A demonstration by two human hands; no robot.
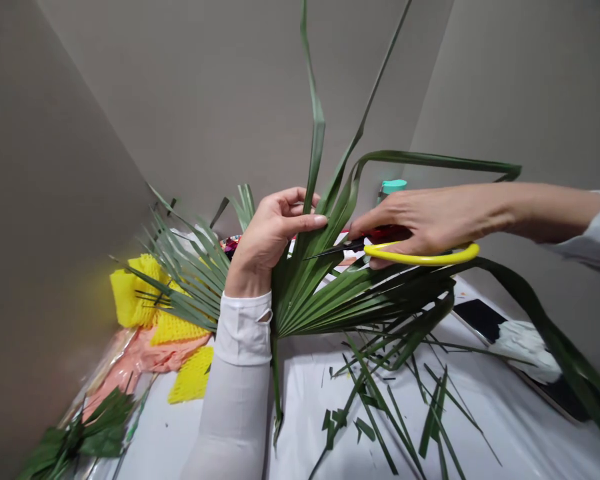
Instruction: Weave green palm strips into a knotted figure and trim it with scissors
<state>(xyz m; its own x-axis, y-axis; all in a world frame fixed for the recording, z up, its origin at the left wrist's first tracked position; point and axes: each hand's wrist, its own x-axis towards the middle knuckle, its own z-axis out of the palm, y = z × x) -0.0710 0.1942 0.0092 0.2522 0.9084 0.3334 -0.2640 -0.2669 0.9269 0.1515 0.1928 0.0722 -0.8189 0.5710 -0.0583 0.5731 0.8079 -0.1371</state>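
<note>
A green fan-shaped palm leaf [300, 293] stands upright over the table, its stem pointing down. My left hand [285, 220] pinches one of its blades between thumb and fingers near the middle. From the right, my right hand [420, 213] grips a pair of scissors with yellow handles [430, 259]. The dark scissor blades lie against the leaf's segments, just below my left thumb; whether they are parted is hard to see. Long uncut strips rise above my hands and bend off to the right. The segments on the left side end shorter.
Cut leaf strips [380, 400] lie scattered on the white tabletop [310, 440]. At left are yellow foam netting [185, 383], pink material [155, 353] and dark green leaf pieces [100, 427]. A phone-like dark object [475, 317], a crumpled white wad [525, 347] and a teal-capped bottle [393, 187] are at right.
</note>
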